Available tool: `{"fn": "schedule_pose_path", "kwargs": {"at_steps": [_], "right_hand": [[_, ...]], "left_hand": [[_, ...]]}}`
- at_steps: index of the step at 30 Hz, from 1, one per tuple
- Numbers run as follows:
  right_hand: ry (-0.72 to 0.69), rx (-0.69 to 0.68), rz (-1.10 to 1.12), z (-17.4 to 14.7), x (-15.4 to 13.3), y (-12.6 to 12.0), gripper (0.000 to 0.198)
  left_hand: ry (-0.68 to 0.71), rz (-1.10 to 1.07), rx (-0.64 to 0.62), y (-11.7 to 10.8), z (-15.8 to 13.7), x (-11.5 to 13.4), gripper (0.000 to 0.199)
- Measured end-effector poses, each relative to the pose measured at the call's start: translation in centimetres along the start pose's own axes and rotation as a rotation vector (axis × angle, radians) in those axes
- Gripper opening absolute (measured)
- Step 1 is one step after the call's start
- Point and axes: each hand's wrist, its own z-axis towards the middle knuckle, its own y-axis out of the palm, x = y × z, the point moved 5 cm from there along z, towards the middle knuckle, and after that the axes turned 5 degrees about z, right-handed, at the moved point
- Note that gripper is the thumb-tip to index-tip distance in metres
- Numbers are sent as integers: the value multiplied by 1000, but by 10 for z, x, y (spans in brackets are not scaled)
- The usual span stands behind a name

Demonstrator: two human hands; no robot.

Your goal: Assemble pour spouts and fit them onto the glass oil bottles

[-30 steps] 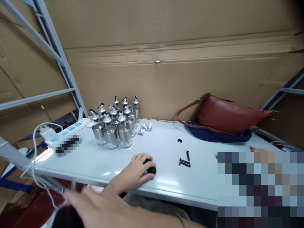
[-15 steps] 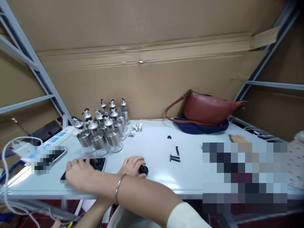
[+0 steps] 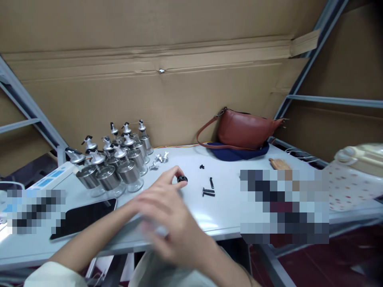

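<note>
My left hand (image 3: 171,176) reaches over the table, its thumb and fingers closed on a small round black plastic part (image 3: 182,179). Nearer to me, my right hand (image 3: 176,221) passes above my left wrist. Motion blurs its fingers, but they look apart, and I see nothing held in them. Silver pourer pieces (image 3: 161,158) lie beyond my left hand. To the right rest several thin black levers (image 3: 208,192) and a little cluster of tiny black pieces (image 3: 202,166). Glass bottles with steel sleeves and pourer tops (image 3: 129,171) stand grouped on the left.
A dark-screened tablet (image 3: 86,217) lies at the front left, beside a white power strip (image 3: 56,177). A brown bag (image 3: 243,129) rests on a navy cap (image 3: 239,153) at the back. Cardboard walls (image 3: 167,103) close off the rear. A wooden brush (image 3: 280,164) lies right.
My right hand has left the tablet and moved right, above my left wrist. My left hand has moved away from me with the black part. The view has turned to the right.
</note>
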Motion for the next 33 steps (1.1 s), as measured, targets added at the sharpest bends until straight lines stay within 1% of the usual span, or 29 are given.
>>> {"fn": "schedule_pose_path", "kwargs": {"at_steps": [1,2,3,5,7,9,12,14,17,20,22,23,25,27,28,30,33], "right_hand": [[37,191,-31,-11,18,-21,29],[118,358,-88,-22,37,-36,28],[202,421,-124,-31,55,-42,26],[303,416,-122,-43,80,-41,27],[327,365,-110,-49,90,-34,27],[321,354,-115,-51,90,-29,28],[319,376,-131,-53,87,-28,29],[308,388,-136,-53,86,-30,27],[284,408,-146,-55,85,-32,21],[290,411,-156,-56,84,-33,19],[330,347,-181,-56,86,-30,20],[356,290,-203,-55,88,-27,21],[406,171,-256,-55,92,-21,21],[438,104,-304,-55,94,-16,22],[446,93,-318,-55,95,-16,23],[453,92,-327,-55,94,-15,23],[444,74,-300,-54,93,-15,21]], "left_hand": [[-27,-82,63,4,3,-5,18],[-43,-145,110,9,4,-9,19],[-45,-193,141,14,4,-12,19],[-21,-266,172,20,1,-13,21],[4,-357,194,20,-4,-13,22],[-14,-458,201,16,-8,-13,25],[-112,-605,173,14,-12,-17,30],[-117,-614,141,15,-14,-14,30],[-39,-471,90,17,-17,-4,25],[47,-274,54,14,-16,3,27],[110,-129,81,7,-12,1,32],[121,-43,123,2,-9,-3,33],[84,134,246,-10,-3,-18,31],[1,273,340,-17,2,-37,35],[-37,317,346,-18,4,-47,40],[-104,369,299,-15,8,-63,49],[-178,442,224,-10,11,-77,56]]}}
